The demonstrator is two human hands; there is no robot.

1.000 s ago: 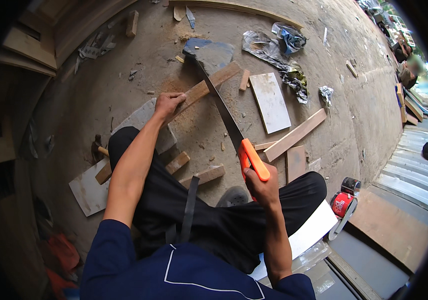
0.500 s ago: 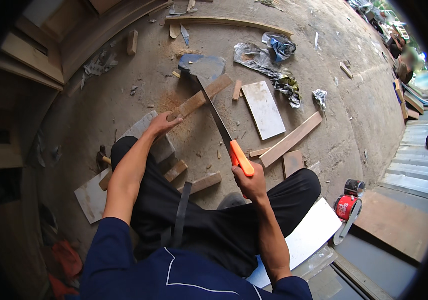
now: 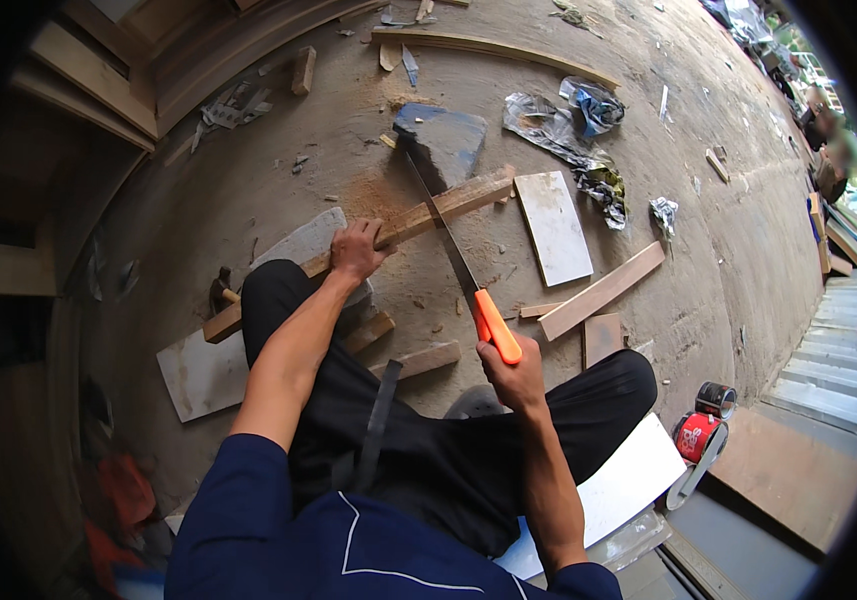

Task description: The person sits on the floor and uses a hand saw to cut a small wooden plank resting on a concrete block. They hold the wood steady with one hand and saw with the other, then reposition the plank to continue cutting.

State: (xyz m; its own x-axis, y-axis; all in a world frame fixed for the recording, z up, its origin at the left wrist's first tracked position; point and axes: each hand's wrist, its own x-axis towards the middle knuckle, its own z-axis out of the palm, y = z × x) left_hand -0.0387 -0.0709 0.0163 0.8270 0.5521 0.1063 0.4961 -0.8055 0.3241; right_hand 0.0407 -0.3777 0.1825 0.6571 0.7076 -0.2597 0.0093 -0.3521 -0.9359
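Observation:
My left hand (image 3: 358, 250) is closed over a long wooden plank (image 3: 478, 194), pressing on it from above. In my right hand (image 3: 514, 372) is the orange handle of a handsaw (image 3: 460, 262). The saw's dark blade slants up and away to the left and crosses the plank to the right of my left hand. Whether its teeth sit in a cut, I cannot tell. A worn blue block (image 3: 448, 138) lies just beyond the plank, and a pale slab (image 3: 300, 238) lies beside my left hand. Sawdust (image 3: 373, 198) is scattered around there.
A white board (image 3: 554, 228) and a loose plank (image 3: 603, 290) lie to the right, with crumpled plastic (image 3: 543, 128) beyond. A hammer (image 3: 223, 290) rests by my left knee. Tape rolls (image 3: 696, 436) stand at my right. Wooden furniture (image 3: 98, 75) borders the far left.
The plank has turned to a flatter angle, its far end swinging right toward the white board. My left hand has shifted onto its top. The saw stays across it.

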